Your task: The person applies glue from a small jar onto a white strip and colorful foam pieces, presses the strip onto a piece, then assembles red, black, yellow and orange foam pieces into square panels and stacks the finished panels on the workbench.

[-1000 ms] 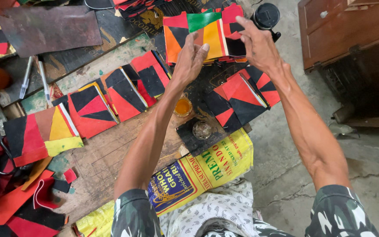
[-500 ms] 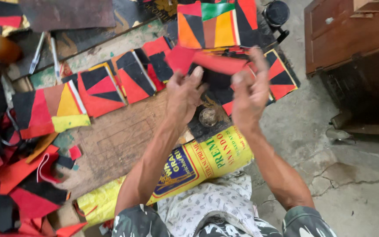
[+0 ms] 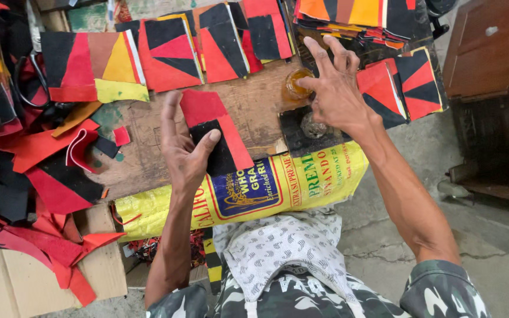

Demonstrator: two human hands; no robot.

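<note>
My left hand (image 3: 185, 148) holds a red and black patchwork piece (image 3: 216, 132) above the worn wooden board (image 3: 142, 126), thumb pressed on its black part. Over at the right, my right hand (image 3: 334, 88) hovers with fingers spread above a small amber glass jar (image 3: 294, 86) and a round lid (image 3: 313, 125) on a dark mat. It holds nothing. Finished red, black and orange patchwork panels (image 3: 169, 50) lie in a row along the far side of the board.
A stack of coloured panels (image 3: 357, 17) sits at top right. Red and black scraps (image 3: 48, 171) and scissors (image 3: 36, 88) crowd the left. A yellow printed sack (image 3: 254, 191) drapes the board's near edge. A brown wooden cabinet (image 3: 493, 53) stands right.
Both hands had reached up to the far stack and lifted a red and black piece. Now my left hand alone holds it low over the board, and my right hand has moved to the jar.
</note>
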